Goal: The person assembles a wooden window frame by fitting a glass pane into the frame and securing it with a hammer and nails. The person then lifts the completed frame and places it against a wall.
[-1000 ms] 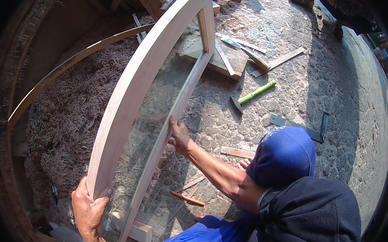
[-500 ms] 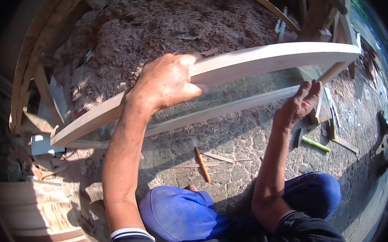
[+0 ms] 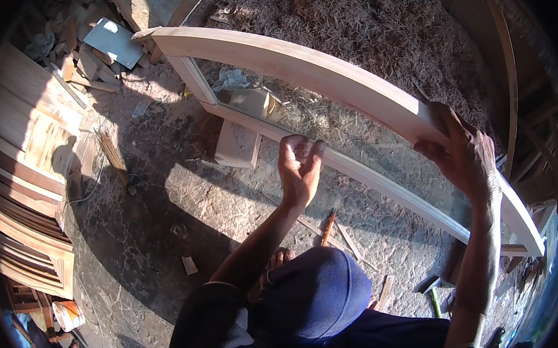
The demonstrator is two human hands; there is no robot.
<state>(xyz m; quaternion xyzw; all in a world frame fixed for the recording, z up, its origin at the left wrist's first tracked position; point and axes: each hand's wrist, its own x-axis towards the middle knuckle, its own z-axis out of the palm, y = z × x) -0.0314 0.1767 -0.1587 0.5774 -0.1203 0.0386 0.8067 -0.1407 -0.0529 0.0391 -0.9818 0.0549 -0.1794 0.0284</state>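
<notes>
A long pale wooden frame is held tilted in front of me, running from upper left to lower right. Its far rail is wide, its near one thinner and grooved; shavings and floor show through its opening. My right hand grips the wide rail towards its right part, thumb on the near side. At the thin rail, my left hand has its fingers curled in against the wood, thumb raised. A wooden block sits on the floor below the frame's left part. An orange stick-like tool lies near my knee.
Wood shavings are heaped beyond the frame. Wooden panels stand stacked at the left, near a white bucket. A hammer with a green handle and thin strips lie at the right. Offcuts and a whitish board are at upper left.
My left hand has left the wide rail for the thin one; my right hand has gone from the thin rail to the wide one. The frame now slants down to the right, and the view has turned left.
</notes>
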